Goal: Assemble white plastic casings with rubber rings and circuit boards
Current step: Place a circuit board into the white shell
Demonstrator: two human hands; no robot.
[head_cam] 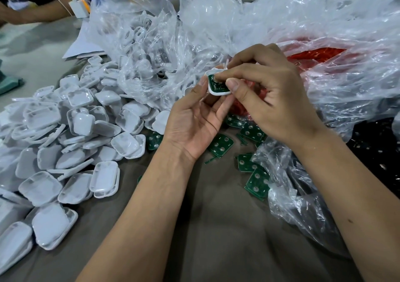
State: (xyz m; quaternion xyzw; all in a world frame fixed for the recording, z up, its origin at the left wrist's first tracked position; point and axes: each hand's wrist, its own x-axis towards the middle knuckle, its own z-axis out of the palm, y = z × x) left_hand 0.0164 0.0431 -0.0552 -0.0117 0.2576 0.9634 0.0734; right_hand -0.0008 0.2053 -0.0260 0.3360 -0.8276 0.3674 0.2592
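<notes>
My left hand holds a white plastic casing from below, fingers curled around its edge. A green circuit board lies inside the casing. My right hand presses on that board with thumb and forefinger from above. Loose green circuit boards lie on the brown table under and right of my hands. A big heap of white casings covers the left side. Red rubber rings show inside a clear bag behind my right hand.
Crumpled clear plastic bags fill the back, one holding more white casings. Another clear bag lies at the right beside a black bag. A second person's arm rests at the far left near a white charger.
</notes>
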